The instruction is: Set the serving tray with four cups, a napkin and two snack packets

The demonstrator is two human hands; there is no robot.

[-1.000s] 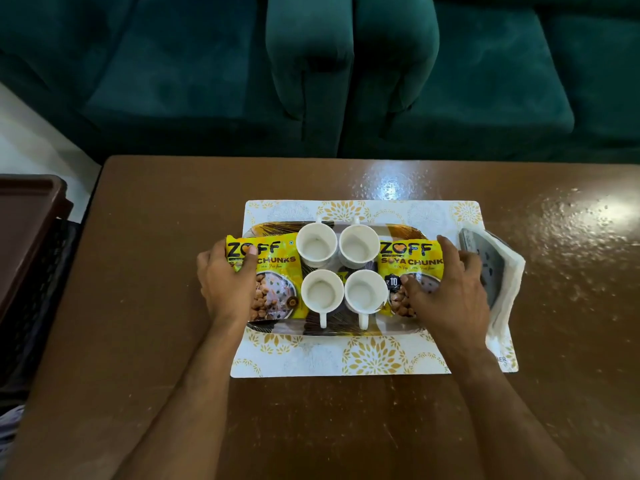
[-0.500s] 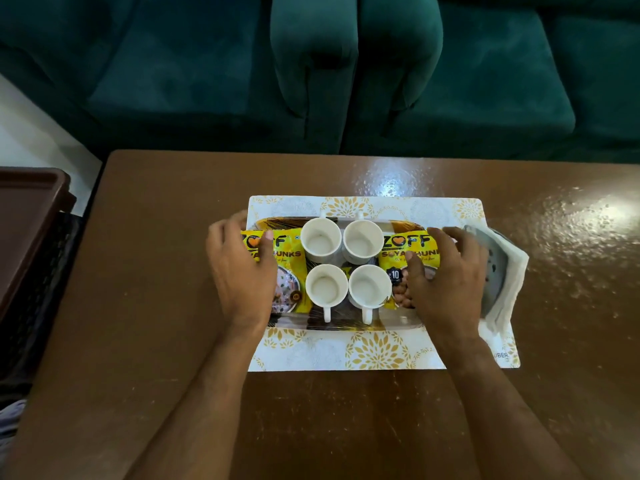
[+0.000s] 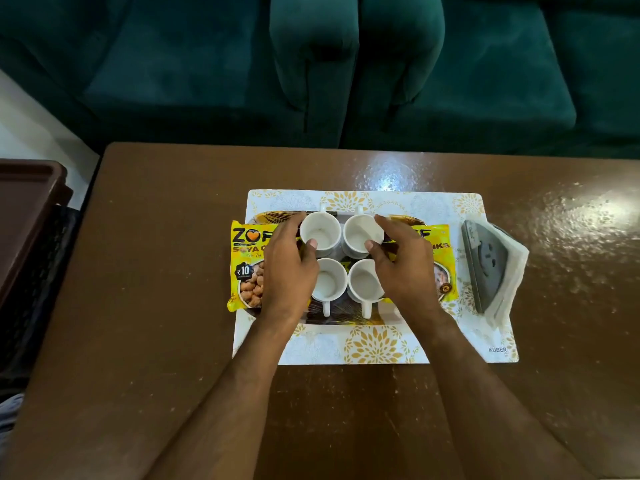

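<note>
Head view of a glossy brown wooden tabletop [image 3: 138, 306] with a white placemat printed with gold flowers [image 3: 374, 344] at its centre. On the placemat lies an oval dark serving tray with gold streaks [image 3: 343, 318]. Four small white ceramic cups stand on the tray in a two-by-two block: far-left cup [image 3: 320, 233], far-right cup [image 3: 360, 233], near-left cup [image 3: 329, 284] and near-right cup [image 3: 365, 284]. A yellow soya-chunk snack packet lies on each end of the tray, the left packet [image 3: 247, 268] and the right packet [image 3: 441, 258], each overhanging the rim.

Half a second earlier both hands were pressing the packets flat at the tray's ends; they have since moved inward to the far cups. The left hand [image 3: 287, 271] curls its fingers [image 3: 299, 220] around the far-left cup, thumb at the near rim; the right hand [image 3: 405, 268] does the same at the far-right cup. Both grips look loose and half-closed, and neither cup appears lifted.

A white folded napkin [image 3: 512, 271] lies off the tray at the placemat's right edge, beneath a grey triangular object [image 3: 483, 268].

Judgement: cups and packets are placed and are being squared up; the napkin is not yet on the tray.
</note>
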